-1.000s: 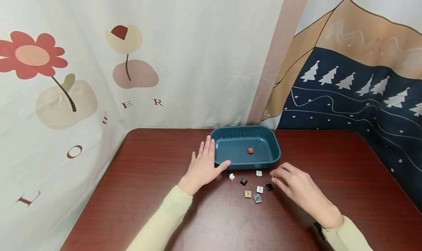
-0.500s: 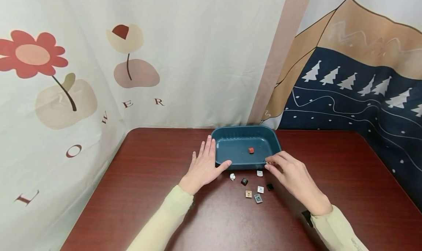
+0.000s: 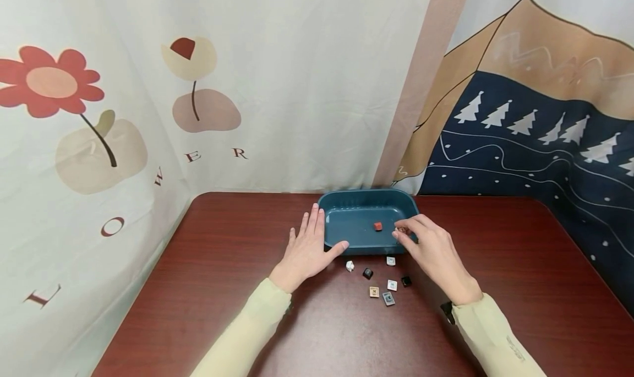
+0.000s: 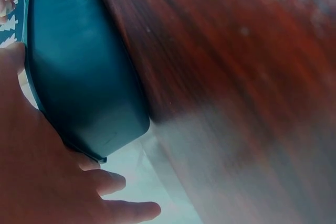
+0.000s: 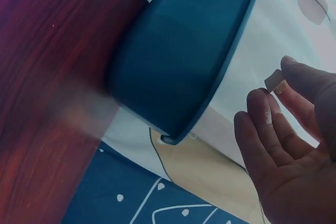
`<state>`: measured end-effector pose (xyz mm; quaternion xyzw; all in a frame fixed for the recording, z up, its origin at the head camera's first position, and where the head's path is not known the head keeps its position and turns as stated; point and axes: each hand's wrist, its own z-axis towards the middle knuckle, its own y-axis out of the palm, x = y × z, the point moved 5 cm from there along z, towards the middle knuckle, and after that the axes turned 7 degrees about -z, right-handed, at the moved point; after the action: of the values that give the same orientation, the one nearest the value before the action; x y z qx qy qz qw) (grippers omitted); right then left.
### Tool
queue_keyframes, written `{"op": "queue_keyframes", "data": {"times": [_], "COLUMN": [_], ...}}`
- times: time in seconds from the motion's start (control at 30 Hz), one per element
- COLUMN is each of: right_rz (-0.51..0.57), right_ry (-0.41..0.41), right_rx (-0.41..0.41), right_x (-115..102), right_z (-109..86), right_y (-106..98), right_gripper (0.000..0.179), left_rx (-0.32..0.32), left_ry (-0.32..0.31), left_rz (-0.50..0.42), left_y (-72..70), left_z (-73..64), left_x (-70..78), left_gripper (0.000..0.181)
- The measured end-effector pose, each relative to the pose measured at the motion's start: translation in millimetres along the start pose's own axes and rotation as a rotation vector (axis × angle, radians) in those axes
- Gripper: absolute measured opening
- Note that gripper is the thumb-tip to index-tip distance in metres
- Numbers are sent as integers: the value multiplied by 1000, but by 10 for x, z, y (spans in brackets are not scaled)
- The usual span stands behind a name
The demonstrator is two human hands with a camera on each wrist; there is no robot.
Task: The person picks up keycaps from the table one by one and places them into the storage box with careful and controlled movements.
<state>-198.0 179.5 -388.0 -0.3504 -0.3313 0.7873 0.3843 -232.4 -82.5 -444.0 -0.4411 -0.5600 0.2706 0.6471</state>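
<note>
The small, brownish, blocky piece (image 5: 274,81) hangs above the four o'clock side of the teal, rectangular plastic tray (image 3: 351,223), pinched in the fingers of your right hand (image 3: 436,251); that shallow-looking grip could let it slip. At eight o'clock, your left hand (image 3: 304,250), straight-fingered, holds nothing.

At the centre of the head view, my tray (image 3: 346,232) looks like smooth plastic with a soft sheen, and the keycaps (image 3: 392,285) below it like hard plastic. Glossy, wood-grained tabletop (image 3: 342,327) fills the lower frame; my sleeves (image 3: 245,333) are matt cloth, as is the creased curtain (image 3: 297,80) above.
</note>
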Motion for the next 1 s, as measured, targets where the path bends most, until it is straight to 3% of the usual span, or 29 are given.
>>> {"op": "queue_keyframes", "data": {"times": [0.63, 1.0], "right_rz": [1, -27], "right_ry": [105, 183], "right_rx": [-108, -283], "right_x": [204, 315], "right_z": [271, 406], "right_y": [347, 547], "right_gripper": [20, 22], "left_rx": [5, -9], "left_ry": [-5, -10], "left_rz": [5, 19], "left_y": [-13, -20], "left_z": [2, -7], "left_x": [16, 22], "left_gripper": [107, 109]}}
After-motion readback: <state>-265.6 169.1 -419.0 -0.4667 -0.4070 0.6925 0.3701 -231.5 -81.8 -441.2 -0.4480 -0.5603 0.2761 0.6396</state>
